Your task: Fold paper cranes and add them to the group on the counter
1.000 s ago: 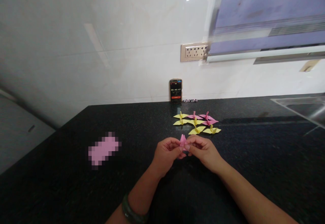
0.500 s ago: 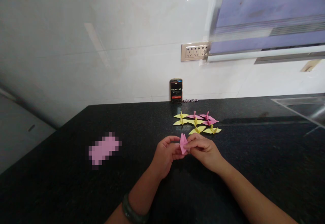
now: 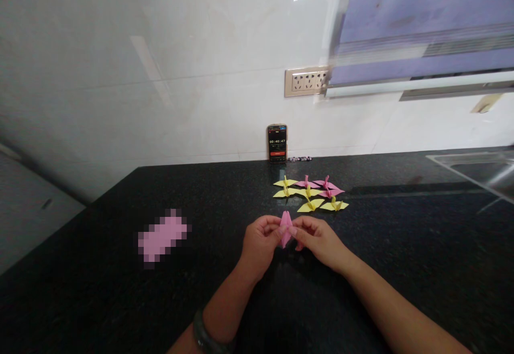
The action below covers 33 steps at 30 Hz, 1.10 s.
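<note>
Both hands meet over the black countertop (image 3: pixel 401 268) and pinch one small folded pink paper piece (image 3: pixel 285 224). My left hand (image 3: pixel 260 241) grips its left side with closed fingers. My right hand (image 3: pixel 317 237) pinches its right side. The paper's pointed tip stands up between the fingertips. Just beyond the hands lies a cluster of several finished paper cranes (image 3: pixel 309 194), some yellow and some pink. A dark band sits on my left wrist (image 3: pixel 204 335).
A phone (image 3: pixel 277 142) showing a running timer leans against the white wall at the back of the counter. A pink blurred patch (image 3: pixel 161 236) lies on the counter to the left. A wall socket (image 3: pixel 305 81) is above, and a steel sink (image 3: pixel 477 169) is at the far right.
The pink paper has been turned and worked between the fingertips; it now stands more upright and narrower. The hands stayed in nearly the same place.
</note>
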Motion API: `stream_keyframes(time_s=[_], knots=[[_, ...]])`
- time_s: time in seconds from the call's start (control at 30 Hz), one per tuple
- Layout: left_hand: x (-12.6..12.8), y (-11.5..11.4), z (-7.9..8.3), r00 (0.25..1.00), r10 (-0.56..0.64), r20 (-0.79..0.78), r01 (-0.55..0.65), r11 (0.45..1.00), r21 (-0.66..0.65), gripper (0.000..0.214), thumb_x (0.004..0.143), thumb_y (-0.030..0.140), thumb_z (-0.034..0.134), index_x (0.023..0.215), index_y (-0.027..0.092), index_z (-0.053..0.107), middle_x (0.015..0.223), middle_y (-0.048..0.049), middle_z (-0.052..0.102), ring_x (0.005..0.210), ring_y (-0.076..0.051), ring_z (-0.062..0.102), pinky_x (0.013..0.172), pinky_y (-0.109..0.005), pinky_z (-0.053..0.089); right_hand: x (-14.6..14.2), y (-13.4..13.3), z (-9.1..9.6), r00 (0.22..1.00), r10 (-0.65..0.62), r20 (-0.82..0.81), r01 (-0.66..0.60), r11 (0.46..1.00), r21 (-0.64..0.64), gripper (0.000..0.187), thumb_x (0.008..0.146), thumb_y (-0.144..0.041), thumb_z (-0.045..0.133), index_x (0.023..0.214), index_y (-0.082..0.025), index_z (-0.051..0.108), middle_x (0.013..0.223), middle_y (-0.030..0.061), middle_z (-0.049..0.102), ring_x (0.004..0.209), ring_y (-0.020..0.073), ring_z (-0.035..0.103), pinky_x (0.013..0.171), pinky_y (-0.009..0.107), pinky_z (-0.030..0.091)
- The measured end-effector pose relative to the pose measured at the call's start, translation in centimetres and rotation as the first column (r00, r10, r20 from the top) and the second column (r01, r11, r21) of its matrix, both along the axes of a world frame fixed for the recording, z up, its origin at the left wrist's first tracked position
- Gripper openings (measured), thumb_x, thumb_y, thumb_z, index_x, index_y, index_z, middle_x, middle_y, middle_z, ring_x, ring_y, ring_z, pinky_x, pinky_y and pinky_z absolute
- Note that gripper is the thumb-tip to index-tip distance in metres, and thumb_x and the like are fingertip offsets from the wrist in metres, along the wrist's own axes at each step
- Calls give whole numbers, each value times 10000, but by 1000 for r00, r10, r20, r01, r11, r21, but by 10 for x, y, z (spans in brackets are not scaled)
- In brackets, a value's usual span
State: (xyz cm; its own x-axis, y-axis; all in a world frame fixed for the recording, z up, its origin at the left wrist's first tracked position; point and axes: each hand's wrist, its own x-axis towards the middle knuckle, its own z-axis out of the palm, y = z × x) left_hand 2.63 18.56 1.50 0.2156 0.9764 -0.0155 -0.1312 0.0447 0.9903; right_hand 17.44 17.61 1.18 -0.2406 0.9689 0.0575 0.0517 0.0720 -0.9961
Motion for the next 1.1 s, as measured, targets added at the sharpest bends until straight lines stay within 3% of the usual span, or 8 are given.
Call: stream_keyframes(time_s=[0.2,0.33,0.6,0.9,0.97,1.1], knots=[[0,1,-3,997,1,-80,5,997,81,185,676,284,611,788,138,605,669,-35,647,574,-130,574,528,-213,422,-1,-1,0,998,-39,40,38,999,30,245,707,-392,582,740,-149,576,617,-7,561,486,78,480,447,197,415],[1,1,-3,990,-18,-141,24,999,39,228,697,339,578,805,141,616,656,-34,640,564,-135,575,501,-214,416,-2,-1,-5,994,-77,76,74,996,46,254,727,-397,559,702,-144,564,613,-2,570,442,63,453,425,188,386],[2,-1,0,983,-12,-183,13,1000,8,240,668,374,595,631,138,570,522,-3,576,462,-121,531,448,-217,401,-4,-3,-5,989,-56,136,45,995,84,250,768,-388,512,715,-148,556,624,1,562,490,81,473,455,192,394],[-4,-4,-4,933,66,-354,16,975,222,266,726,377,532,570,162,548,488,22,526,462,-98,464,451,-197,327,-9,-9,-5,964,-163,212,122,974,193,225,774,-351,516,641,-170,517,524,-35,454,454,83,421,420,191,349],[-2,-4,-2,947,47,-318,18,980,199,264,721,375,538,569,159,550,485,23,521,459,-96,459,449,-196,329,-9,-10,-6,963,-187,196,148,969,197,238,772,-354,515,618,-173,498,505,-41,435,441,80,409,413,192,338],[0,-2,2,991,-60,-118,63,998,27,223,689,361,586,709,139,590,582,-6,586,518,-109,516,498,-205,383,-10,-8,-9,962,-227,151,200,965,172,242,766,-363,517,621,-169,501,508,-37,450,437,81,412,413,198,340]])
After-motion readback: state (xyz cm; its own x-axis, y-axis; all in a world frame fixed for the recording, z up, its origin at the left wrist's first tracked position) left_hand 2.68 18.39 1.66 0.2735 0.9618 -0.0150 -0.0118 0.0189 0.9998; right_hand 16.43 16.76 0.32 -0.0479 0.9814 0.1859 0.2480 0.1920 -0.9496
